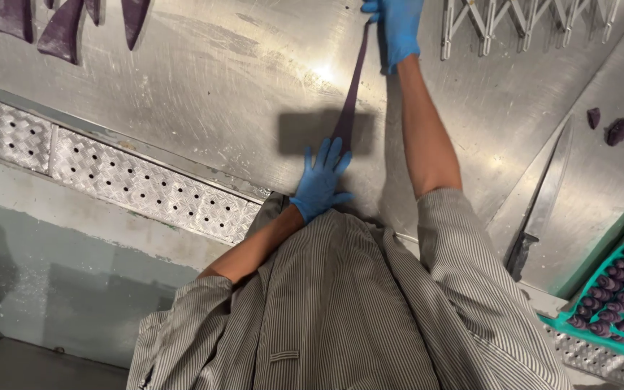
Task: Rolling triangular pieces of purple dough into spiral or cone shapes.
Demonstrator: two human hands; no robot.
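On the steel desk, taking the long purple dough strip as the landmark, cut purple dough triangles lie well to its left at the far edge. The left hand, blue-gloved, rests at the strip's near end with fingers spread wide and flat, pressing that end down on the desk. The strip itself lies in the middle of the desk, its long axis running away from the person, tilted slightly right, wide at the near end and narrowing to a tip at the far end. The right hand, also gloved, has its fingers closed on that far tip, drawing it out taut. The dough looks soft, light and stretchy, likely to thin or tear if pulled hard; it is best held at the two ends, as here. Right of the strip stand an expandable multi-wheel cutter, a long knife, two dough scraps and a teal tray of rolled purple pieces.
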